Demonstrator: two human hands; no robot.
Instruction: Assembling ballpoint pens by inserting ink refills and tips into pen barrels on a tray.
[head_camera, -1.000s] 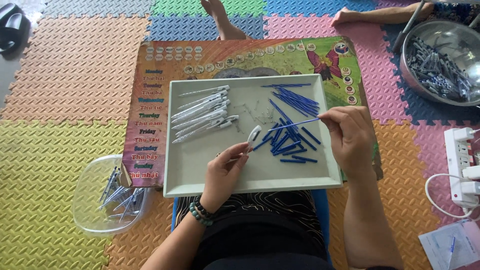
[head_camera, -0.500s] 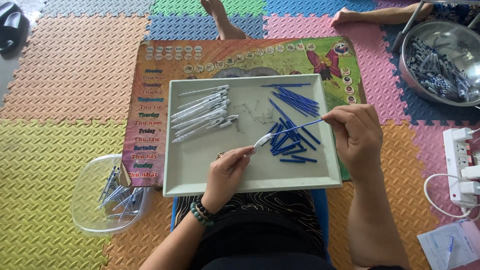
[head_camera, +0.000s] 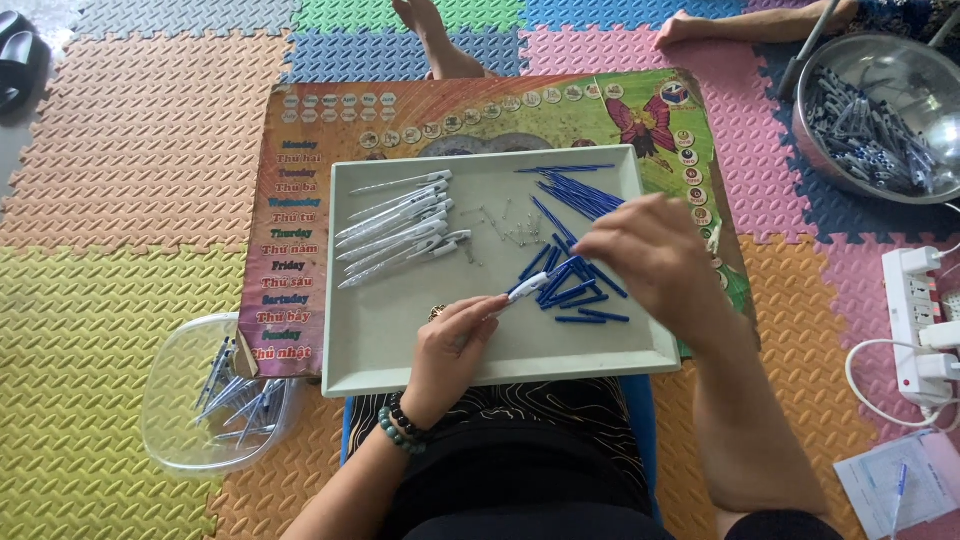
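home floor workspace, colourful foam mats (head_camera: 130, 150), power strip (head_camera: 915, 320), bare feet (head_camera: 430, 35) nearby

white pen barrel (head_camera: 522, 290) | tilted, held over tray | beside blue refills (head_camera: 572, 290)

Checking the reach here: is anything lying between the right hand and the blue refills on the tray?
Nothing visible does. The right hand hovers right over the blue refills on the tray; the left hand holds a pen barrel beside them.

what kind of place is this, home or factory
Likely a home floor used for piecework: coloured foam play mats, a tray of pen parts on the lap, and a metal bowl of more parts.
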